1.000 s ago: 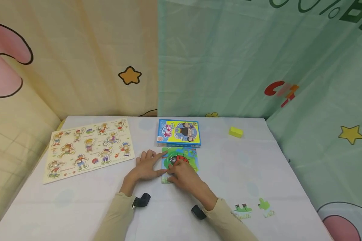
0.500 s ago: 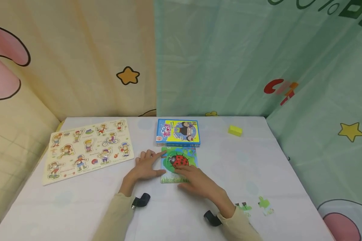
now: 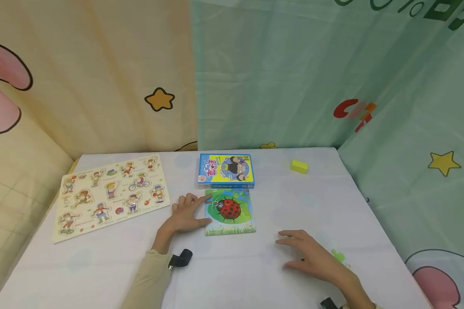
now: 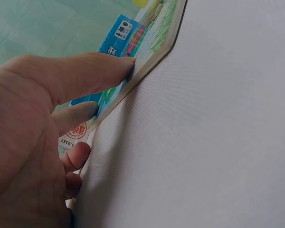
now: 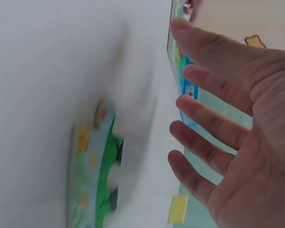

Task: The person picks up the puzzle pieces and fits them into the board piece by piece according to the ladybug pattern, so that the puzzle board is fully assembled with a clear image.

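Note:
A square ladybug puzzle (image 3: 236,223) lies flat on the white table in the head view, with grass along its near edge. My left hand (image 3: 185,214) touches its left side with thumb and index finger, the other fingers bent beside it; the left wrist view shows the thumb (image 4: 109,69) on the puzzle's edge. My right hand (image 3: 313,257) hovers to the right with spread, relaxed fingers and holds nothing. Under it is a loose puzzle piece (image 5: 92,175) with green and flowers, mostly hidden in the head view. Another green puzzle piece (image 3: 338,255) shows just beyond that hand.
A blue and yellow box (image 3: 226,171) sits directly behind the ladybug puzzle. To the left lies a big board (image 3: 112,197) with figures of children. A yellow block (image 3: 299,166) stands at the back right. Curtains (image 3: 270,77) rise behind the table.
My right hand has left the ladybug puzzle and moved right and nearer, over the loose pieces, uncovering the ladybug. My left hand has stayed at the puzzle's left edge.

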`<action>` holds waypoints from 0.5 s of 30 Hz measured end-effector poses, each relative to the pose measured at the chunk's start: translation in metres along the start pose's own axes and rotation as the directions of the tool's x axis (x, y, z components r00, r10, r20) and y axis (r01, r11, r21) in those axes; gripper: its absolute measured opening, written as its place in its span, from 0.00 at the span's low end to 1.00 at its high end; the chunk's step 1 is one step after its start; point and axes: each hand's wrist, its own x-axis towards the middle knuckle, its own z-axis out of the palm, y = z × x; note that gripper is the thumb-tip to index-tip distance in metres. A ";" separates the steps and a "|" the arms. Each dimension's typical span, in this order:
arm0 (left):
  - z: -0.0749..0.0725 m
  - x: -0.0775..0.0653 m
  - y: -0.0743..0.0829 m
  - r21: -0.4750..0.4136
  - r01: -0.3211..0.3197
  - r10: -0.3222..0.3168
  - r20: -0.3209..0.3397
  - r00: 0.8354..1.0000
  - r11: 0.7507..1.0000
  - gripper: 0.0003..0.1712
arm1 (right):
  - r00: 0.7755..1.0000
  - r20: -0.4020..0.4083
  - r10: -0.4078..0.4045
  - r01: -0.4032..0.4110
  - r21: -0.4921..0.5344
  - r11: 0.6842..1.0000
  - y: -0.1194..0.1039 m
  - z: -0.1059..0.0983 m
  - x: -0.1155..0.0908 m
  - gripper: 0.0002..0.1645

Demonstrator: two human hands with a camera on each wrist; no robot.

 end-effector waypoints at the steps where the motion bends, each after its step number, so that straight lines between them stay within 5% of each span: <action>1: 0.000 0.000 0.000 -0.004 0.006 -0.006 -0.003 1.000 1.000 0.45 | 1.000 0.003 0.006 -0.006 0.005 1.000 0.003 -0.002 -0.005 0.32; 9: 0.001 0.000 0.000 0.003 0.016 -0.015 -0.010 1.000 1.000 0.45 | 0.984 0.116 0.135 -0.141 0.040 0.989 0.024 -0.009 -0.035 0.38; 15: 0.002 -0.001 0.001 -0.004 0.010 -0.010 -0.009 1.000 1.000 0.45 | 0.998 0.024 0.060 -0.060 0.006 0.998 0.041 0.001 -0.047 0.32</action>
